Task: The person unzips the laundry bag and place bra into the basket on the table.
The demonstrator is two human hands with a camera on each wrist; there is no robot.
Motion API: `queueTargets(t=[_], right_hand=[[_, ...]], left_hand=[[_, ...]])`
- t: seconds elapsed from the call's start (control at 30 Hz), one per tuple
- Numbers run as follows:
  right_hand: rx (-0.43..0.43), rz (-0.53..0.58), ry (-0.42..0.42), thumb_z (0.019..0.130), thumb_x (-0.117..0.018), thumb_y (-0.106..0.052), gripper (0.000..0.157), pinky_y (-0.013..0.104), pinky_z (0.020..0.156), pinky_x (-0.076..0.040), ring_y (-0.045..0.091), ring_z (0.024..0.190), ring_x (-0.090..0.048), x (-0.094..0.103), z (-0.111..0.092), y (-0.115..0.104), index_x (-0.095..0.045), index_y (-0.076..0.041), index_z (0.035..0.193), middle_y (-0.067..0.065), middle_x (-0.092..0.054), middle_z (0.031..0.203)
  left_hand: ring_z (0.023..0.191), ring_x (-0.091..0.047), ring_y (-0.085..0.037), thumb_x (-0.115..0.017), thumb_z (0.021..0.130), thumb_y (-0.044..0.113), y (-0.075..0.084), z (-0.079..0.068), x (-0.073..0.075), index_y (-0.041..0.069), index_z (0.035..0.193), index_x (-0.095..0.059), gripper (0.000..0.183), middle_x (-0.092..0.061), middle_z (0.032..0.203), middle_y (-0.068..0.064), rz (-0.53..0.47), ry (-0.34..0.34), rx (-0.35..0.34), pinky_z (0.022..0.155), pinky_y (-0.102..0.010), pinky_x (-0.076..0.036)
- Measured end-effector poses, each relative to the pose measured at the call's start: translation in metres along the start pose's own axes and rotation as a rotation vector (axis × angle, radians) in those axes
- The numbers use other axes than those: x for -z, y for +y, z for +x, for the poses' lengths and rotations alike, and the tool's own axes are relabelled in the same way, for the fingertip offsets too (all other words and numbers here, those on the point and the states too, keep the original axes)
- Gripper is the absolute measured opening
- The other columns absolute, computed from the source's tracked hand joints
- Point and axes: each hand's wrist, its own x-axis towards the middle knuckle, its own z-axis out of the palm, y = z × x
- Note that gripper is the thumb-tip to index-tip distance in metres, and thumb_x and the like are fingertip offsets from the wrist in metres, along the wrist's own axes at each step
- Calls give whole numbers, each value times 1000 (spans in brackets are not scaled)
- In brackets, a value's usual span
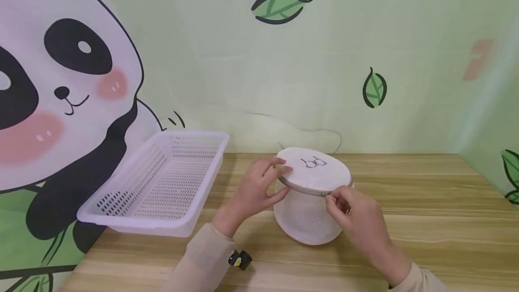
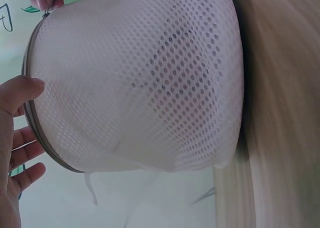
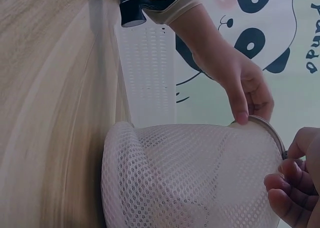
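Note:
A white cylindrical mesh laundry bag (image 1: 308, 220) stands upright on the wooden table, its round lid (image 1: 302, 170) on top with a small line drawing. A grey zipper (image 2: 31, 108) runs round the lid's edge. My right hand (image 1: 361, 215) pinches the zipper pull at the front right of the rim. At the left side of the rim, my left hand (image 1: 253, 188) holds the bag, thumb below the zipper and fingers over the lid. Through the mesh a darker, pinkish patch shows in the left wrist view; what it is cannot be made out.
Left of the bag sits a white perforated plastic basket (image 1: 184, 223) on the table (image 1: 438, 220). A printed cloth backdrop (image 1: 194, 57) with a panda and leaves rises behind. The left wrist carries a black device (image 1: 240, 259).

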Motion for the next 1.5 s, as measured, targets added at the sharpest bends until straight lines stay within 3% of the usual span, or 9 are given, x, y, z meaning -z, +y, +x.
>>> queueTargets(t=[0.2,0.5,0.9,1.5], right_hand=[[-17,14,-14,73,-73,-1,21,8,51,-38,-6,57,-43,0,0,-1,-60,-17,68,-13,-49,59],[7,28,-7,73,-72,-1,21,8,51,-38,-6,57,-43,-1,-1,-1,-60,-17,69,-14,-48,60],[76,43,6,72,-70,0,18,8,50,-38,-5,56,-43,-4,-2,-1,-59,-14,70,-13,-48,60],[114,73,4,72,-69,3,19,8,50,-38,-6,58,-42,-3,-3,-6,-59,-13,71,-12,-47,61]], left_hand=[[111,-59,-23,-78,77,25,11,6,5,15,112,-64,39,-62,117,-6,8,9,-38,100,-39,-47],[107,-60,-19,-80,75,27,29,11,2,14,107,-65,38,-64,112,-6,8,89,-134,98,-33,-48],[105,-62,-18,-79,78,23,42,10,-12,11,106,-65,33,-64,109,-6,-8,156,-140,99,-26,-49],[95,-62,-15,-78,78,22,49,6,-26,14,92,-69,18,-65,99,-1,16,236,-143,95,-25,-49]])
